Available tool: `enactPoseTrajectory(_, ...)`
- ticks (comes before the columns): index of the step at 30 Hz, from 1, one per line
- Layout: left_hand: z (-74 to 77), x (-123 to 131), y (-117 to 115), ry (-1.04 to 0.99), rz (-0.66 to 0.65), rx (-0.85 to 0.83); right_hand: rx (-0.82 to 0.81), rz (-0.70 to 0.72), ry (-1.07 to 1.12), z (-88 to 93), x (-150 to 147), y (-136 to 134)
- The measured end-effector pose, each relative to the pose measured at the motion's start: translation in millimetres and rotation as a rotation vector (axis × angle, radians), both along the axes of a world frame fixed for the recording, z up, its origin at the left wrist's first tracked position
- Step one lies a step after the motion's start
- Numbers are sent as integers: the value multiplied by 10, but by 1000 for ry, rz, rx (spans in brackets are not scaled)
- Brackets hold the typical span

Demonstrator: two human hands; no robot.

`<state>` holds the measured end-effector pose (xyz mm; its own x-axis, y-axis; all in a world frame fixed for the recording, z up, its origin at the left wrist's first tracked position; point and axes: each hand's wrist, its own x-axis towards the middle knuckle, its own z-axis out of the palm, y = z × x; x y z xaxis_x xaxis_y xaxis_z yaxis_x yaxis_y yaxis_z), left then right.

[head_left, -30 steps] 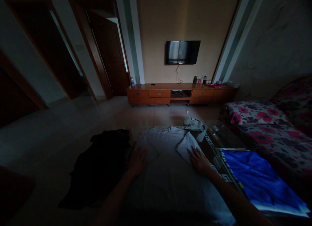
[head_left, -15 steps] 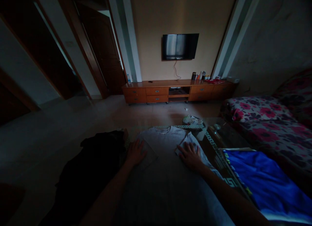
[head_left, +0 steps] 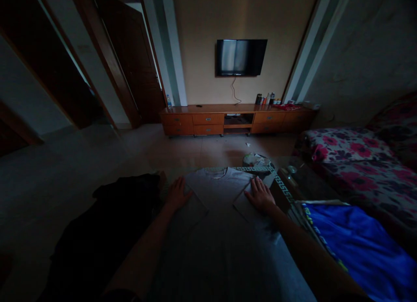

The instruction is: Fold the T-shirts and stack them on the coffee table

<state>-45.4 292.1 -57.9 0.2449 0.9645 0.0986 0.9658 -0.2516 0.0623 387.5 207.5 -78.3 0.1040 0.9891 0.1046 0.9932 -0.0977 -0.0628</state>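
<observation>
A grey T-shirt (head_left: 215, 219) lies spread on a glass-topped table, its neckline at the far edge and both sleeves folded inward over the front. My left hand (head_left: 178, 194) rests flat on the shirt's left shoulder edge, fingers stretched out. On the opposite side, my right hand (head_left: 260, 195) lies flat over the folded right sleeve, its fingers pointing away from me. Dark cloth (head_left: 114, 224) is heaped left of the shirt. Bright blue fabric (head_left: 358, 241) lies to the right of my right forearm. The shirt's near part is lost in shadow.
Beyond the table stands a low wooden cabinet (head_left: 208, 119) with bottles and cans on it, under a wall-mounted television (head_left: 240, 57). A floral sofa (head_left: 355, 148) is at the right. A bin with a bag (head_left: 256, 160) stands just past the table's far edge.
Both hands have moved outward and slightly away from me, to the shirt's shoulder edges. The right sleeve now lies flatter along its fold. The view has shifted slightly.
</observation>
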Motion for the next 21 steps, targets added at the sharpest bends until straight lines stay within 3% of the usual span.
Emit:
enactPoseTrajectory(5, -161, 8, 192, -14, -8, 31, -16, 1, 12, -140, 143, 207)
enactPoseTrajectory(9, -33, 122, 126, -29, 47, 128, 68, -46, -2, -39, 86, 200)
enactPoseTrajectory(16, 300, 202, -353, -3, 18, 32, -37, -32, 18, 241, -68, -204)
enactPoseTrajectory(18, 307, 104, -560, -12, -16, 37, -50, 1, 14, 244, -56, -410)
enactPoseTrajectory(21, 190, -118, -944, -44, -66, 74, -47, 52, -5, 132, 32, -782)
